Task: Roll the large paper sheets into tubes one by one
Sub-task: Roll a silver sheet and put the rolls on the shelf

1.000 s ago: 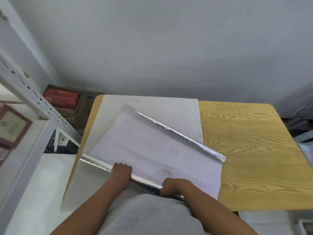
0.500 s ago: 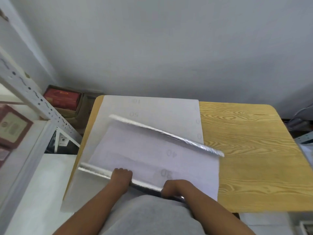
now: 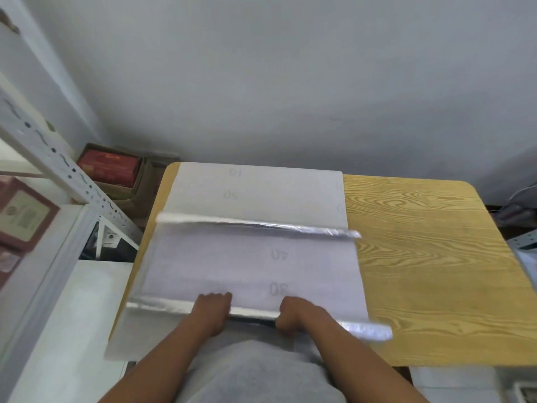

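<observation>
A large pale sheet (image 3: 250,266) with faint printed numbers lies on the wooden table (image 3: 430,271). Its near edge is curled into a silvery roll (image 3: 162,305) that runs across the table's front. My left hand (image 3: 212,308) and my right hand (image 3: 296,314) both grip this roll from above, a short way apart near its middle. The sheet's far edge is curled into a second silvery roll (image 3: 261,226), lying almost square to the table. Another flat white sheet (image 3: 261,190) lies underneath and reaches the table's far edge.
A white slotted metal shelf frame (image 3: 66,175) stands at the left, with red boxes (image 3: 107,167) on the floor behind it. A grey wall (image 3: 290,82) rises behind the table. Bare wood fills the table's right half.
The sheet has swung from a diagonal to lie nearly square with the table. The far roll's left end came nearer. Both hands kept their grip on the near roll.
</observation>
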